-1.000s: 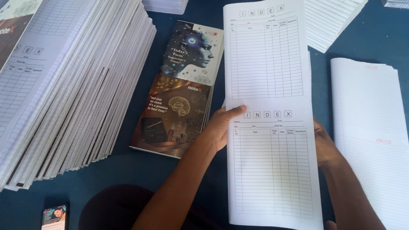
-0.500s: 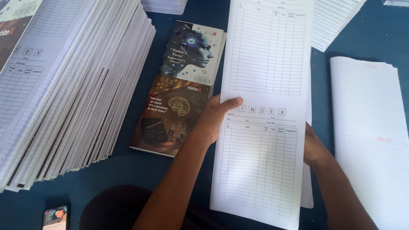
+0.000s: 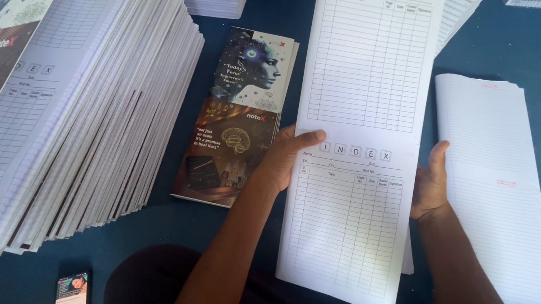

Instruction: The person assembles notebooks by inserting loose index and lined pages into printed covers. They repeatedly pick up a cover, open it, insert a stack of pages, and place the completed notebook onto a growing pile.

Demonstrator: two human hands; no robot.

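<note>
Both hands grip the long printed sheet (image 3: pixel 361 145) at mid-edges, left hand (image 3: pixel 285 159) and right hand (image 3: pixel 430 187) — light, floppy paper, best pinched there.

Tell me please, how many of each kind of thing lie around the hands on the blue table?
Held index sheet: 1
Printed cover stack: 1
Leaning pile of ruled paper blocks: 1
Ruled page stack at right: 1
Phone: 1
Total: 5

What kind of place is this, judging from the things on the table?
Probably a notebook-making or binding workshop. A large slanted stack of ruled sheets fills the left, printed covers lie on the blue table, and both hands, left hand and right hand, hold a long index sheet.
</note>
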